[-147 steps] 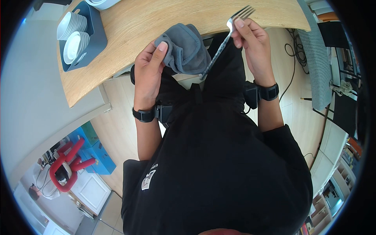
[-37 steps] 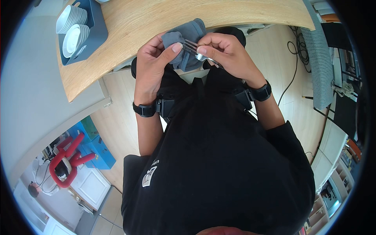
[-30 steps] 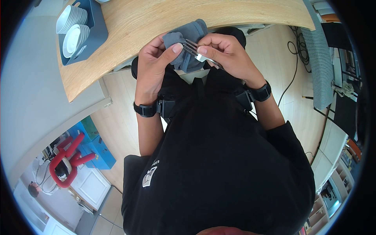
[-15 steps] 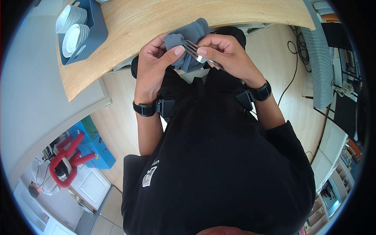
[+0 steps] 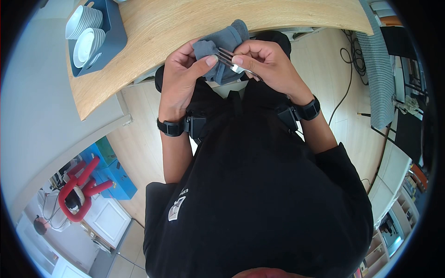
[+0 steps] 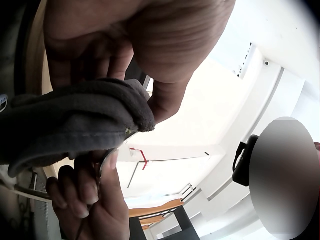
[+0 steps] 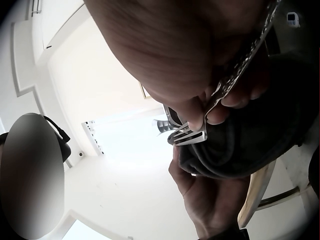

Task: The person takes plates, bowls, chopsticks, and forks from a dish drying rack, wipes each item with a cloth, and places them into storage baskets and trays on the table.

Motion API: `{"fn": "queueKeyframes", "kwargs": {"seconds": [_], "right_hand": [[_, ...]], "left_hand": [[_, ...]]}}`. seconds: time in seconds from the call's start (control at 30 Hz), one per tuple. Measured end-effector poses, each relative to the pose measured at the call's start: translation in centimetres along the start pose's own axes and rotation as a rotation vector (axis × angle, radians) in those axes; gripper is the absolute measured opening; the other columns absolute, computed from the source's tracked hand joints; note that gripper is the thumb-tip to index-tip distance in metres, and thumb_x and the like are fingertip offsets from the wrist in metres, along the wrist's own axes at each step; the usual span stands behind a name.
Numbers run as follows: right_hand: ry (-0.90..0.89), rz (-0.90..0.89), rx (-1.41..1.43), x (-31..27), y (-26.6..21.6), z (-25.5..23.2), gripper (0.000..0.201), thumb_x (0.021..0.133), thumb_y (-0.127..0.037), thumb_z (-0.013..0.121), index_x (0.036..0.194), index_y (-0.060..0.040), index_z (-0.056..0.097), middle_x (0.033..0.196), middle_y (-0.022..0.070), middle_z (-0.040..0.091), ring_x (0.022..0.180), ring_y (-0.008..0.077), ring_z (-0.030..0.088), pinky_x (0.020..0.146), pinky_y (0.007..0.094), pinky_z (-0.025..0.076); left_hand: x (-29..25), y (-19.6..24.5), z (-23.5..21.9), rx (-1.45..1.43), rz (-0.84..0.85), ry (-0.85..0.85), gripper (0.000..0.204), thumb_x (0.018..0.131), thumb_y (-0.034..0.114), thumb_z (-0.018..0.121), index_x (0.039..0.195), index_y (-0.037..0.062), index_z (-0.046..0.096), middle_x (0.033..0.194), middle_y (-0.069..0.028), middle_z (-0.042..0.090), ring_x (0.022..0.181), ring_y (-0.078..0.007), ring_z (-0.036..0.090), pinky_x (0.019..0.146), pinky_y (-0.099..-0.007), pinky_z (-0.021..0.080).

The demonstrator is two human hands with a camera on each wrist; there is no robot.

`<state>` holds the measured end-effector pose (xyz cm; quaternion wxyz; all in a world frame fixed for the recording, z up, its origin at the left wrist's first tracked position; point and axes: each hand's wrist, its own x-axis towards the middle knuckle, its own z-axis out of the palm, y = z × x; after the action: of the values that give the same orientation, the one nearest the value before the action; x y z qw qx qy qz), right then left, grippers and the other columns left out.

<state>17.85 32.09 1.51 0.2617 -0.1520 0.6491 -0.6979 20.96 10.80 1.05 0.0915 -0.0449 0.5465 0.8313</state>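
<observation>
My left hand (image 5: 183,74) grips a bunched grey cloth (image 5: 225,39), thumb on the near side and the other fingers behind it. A metal fork (image 5: 238,69) is pinched near its neck by my right hand (image 5: 271,65). Its tines point left and overlap the cloth, right beside my left thumb. In the right wrist view the fork's patterned handle (image 7: 245,60) runs back under the palm, and the tines (image 7: 187,137) lie at the cloth's folded edge. From the left wrist, the cloth (image 6: 75,120) covers most of the fork.
The wooden table (image 5: 185,21) curves in front of the hands, which are over the lap at its near edge. A grey-blue bin (image 5: 113,37) with stacked white bowls (image 5: 88,48) stands at its left end. Black cable (image 5: 351,65) lies on the floor to the right.
The fork was held up apart on the right about five seconds ago; its tines have since come to the cloth. Over the last second both hands have barely shifted.
</observation>
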Motion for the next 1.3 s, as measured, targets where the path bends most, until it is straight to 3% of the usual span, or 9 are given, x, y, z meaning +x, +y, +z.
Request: {"fn": "queueKeyframes", "kwargs": {"seconds": [0.6, 0.67, 0.9, 1.07, 1.3], "right_hand": [[0.13, -0.109, -0.214, -0.3, 0.2, 0.3, 0.016, 0.091, -0.016, 0.069, 0.089, -0.0011, 0.068, 0.063, -0.0041, 0.053, 0.056, 0.0032, 0.042, 0.052, 0.0212, 0.035], [0.137, -0.149, -0.346, -0.5, -0.2, 0.3, 0.015, 0.092, -0.016, 0.069, 0.09, -0.0012, 0.067, 0.067, -0.0021, 0.057, 0.059, 0.0029, 0.048, 0.054, 0.0204, 0.039], [0.181, -0.188, -0.44, -0.6, -0.4, 0.4, 0.015, 0.091, -0.015, 0.07, 0.091, -0.0003, 0.067, 0.068, 0.0, 0.059, 0.058, 0.0045, 0.05, 0.054, 0.0217, 0.04], [0.259, -0.356, -0.621, -0.5, 0.0, 0.4, 0.013, 0.09, -0.013, 0.07, 0.093, 0.0004, 0.067, 0.069, 0.0006, 0.06, 0.058, 0.0048, 0.05, 0.054, 0.0208, 0.04], [0.207, -0.19, -0.342, -0.5, 0.0, 0.5, 0.013, 0.092, -0.013, 0.069, 0.092, 0.0002, 0.067, 0.072, -0.0011, 0.06, 0.061, 0.0034, 0.051, 0.055, 0.0198, 0.04]], "left_hand": [[-0.1, -0.4, 0.2, 0.032, 0.033, 0.014, 0.044, 0.081, -0.004, 0.068, 0.124, -0.0041, 0.06, 0.102, -0.0061, 0.068, 0.09, -0.01, 0.063, 0.086, -0.0243, 0.05], [-0.2, -0.2, 0.3, 0.023, 0.025, 0.01, 0.045, 0.08, -0.004, 0.068, 0.125, -0.0042, 0.06, 0.101, -0.0058, 0.068, 0.09, -0.0099, 0.063, 0.085, -0.0242, 0.05], [-0.1, -0.4, 0.6, 0.035, 0.023, 0.037, 0.045, 0.08, -0.003, 0.068, 0.124, -0.004, 0.06, 0.101, -0.0058, 0.068, 0.09, -0.0104, 0.064, 0.085, -0.025, 0.051], [0.1, -0.5, 0.7, 0.006, 0.026, 0.049, 0.044, 0.081, -0.001, 0.07, 0.123, -0.0039, 0.06, 0.101, -0.0056, 0.068, 0.09, -0.0106, 0.064, 0.084, -0.0252, 0.051], [0.0, -0.4, 0.9, -0.009, 0.062, 0.041, 0.044, 0.083, 0.006, 0.076, 0.123, -0.0036, 0.06, 0.102, -0.0067, 0.069, 0.09, -0.0114, 0.064, 0.085, -0.0258, 0.052]]}}
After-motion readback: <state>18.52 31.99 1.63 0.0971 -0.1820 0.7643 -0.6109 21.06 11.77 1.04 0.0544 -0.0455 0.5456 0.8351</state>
